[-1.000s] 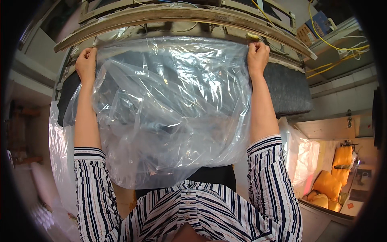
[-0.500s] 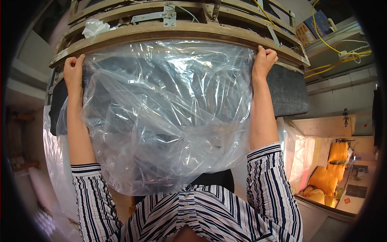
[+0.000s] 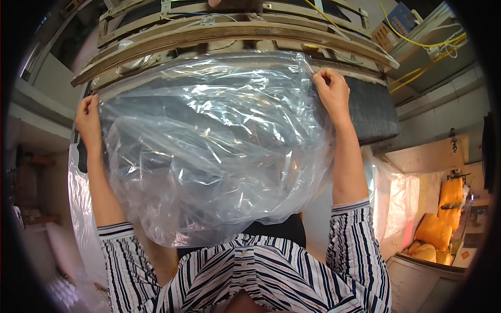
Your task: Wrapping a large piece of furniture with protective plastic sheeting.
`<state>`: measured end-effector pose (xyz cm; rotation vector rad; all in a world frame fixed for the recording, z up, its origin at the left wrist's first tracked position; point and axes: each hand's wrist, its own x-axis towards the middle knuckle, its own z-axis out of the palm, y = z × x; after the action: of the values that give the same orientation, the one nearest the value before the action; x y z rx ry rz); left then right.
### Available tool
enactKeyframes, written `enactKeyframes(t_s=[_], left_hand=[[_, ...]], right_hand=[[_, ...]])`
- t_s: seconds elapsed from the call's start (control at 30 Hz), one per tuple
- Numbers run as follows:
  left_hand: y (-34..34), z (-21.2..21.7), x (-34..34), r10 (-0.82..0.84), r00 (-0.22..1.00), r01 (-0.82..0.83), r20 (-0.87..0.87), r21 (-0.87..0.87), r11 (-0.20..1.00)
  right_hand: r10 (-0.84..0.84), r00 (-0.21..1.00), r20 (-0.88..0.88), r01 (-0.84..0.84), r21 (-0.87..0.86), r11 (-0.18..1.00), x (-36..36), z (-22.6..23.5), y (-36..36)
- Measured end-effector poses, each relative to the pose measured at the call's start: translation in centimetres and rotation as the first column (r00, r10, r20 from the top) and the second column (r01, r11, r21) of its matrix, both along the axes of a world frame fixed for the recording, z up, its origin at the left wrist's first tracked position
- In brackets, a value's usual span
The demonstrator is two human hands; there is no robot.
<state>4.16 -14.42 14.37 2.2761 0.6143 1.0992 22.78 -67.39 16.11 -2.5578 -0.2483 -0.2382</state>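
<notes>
A large sheet of transparent plastic film [image 3: 209, 151], crumpled and shiny, spreads between my arms and hangs toward my lap. My left hand [image 3: 90, 121] pinches its far left corner between thumb and fingers. At the far right, my right hand [image 3: 333, 95] grips the film's edge in a pinch, pulling a small peak taut. Beneath the film lies a black padded surface [image 3: 371, 110], bare at the right end. Just beyond the film's far edge runs a long wooden bar [image 3: 240, 34], with a gap below it.
Behind the bar stand more wooden slats with metal brackets [image 3: 207, 21]. Yellow cables [image 3: 417, 41] hang at the back right, near a blue box [image 3: 401, 19]. Orange cushions [image 3: 434, 232] lie at the right. More plastic film [image 3: 399, 195] hangs beside them.
Both hands have come back from the wooden bar toward me, the left outward and the right slightly inward. The bar now shows a wider gap beneath it. The film's far edge has shifted.
</notes>
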Motion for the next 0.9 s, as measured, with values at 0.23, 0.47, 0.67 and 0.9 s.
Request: enactKeyframes(t_s=[0.23,0.47,0.67,0.9], left_hand=[[2.7,1.3,-4.6,0.210,0.945,-0.045,-0.250,0.538,0.842],[-24.8,10.6,1.6,-0.772,0.635,0.759,0.026,0.165,0.630],[-29.5,9.5,3.5,-0.894,0.441,0.893,0.080,0.055,0.446],[-28.9,7.0,2.8,-0.920,0.390,0.919,0.048,0.041,0.391]], right_hand=[[0.544,0.822,-0.166,-0.154,0.856,0.494,-7.8,4.6,2.5],[0.484,0.874,0.042,-0.382,0.674,0.632,-12.4,6.9,3.6],[0.423,0.902,0.081,-0.378,0.621,0.687,-14.3,5.2,3.9],[0.583,0.785,-0.208,-0.254,0.750,0.611,-15.5,5.2,3.5]])
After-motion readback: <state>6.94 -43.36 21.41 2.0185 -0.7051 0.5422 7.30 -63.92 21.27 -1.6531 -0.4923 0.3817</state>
